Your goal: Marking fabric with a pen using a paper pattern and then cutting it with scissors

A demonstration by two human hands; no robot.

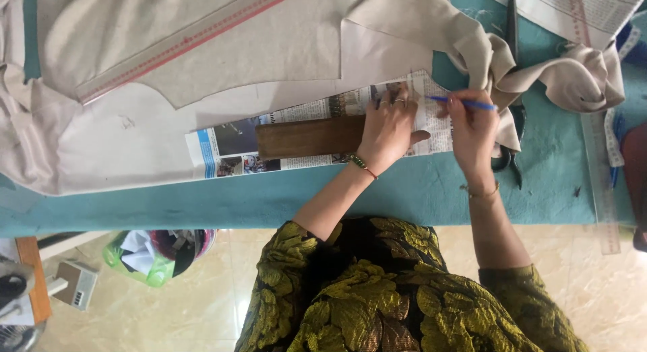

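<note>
On the teal table (202, 204), the left hand (387, 130) lies flat, fingers spread, pressing a wooden ruler (310, 137) onto newspaper (232, 146), while at its 3 o'clock the right hand (474, 126) pinches a blue pen (464, 103).

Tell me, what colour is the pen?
Blue; the pen in the right hand shows in the head view.

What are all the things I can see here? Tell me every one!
Wooden ruler: one, brown, on the newspaper.
Newspaper sheet: one, printed, on the table.
Pen: one, blue, in the right hand.
Cloth: beige pieces, across the table top.
Scissors: one, black, beside the right hand.
Table: one, teal.
Plastic bag: one, green, on the floor.
Left hand: pressing the ruler.
Right hand: gripping the pen.
</note>
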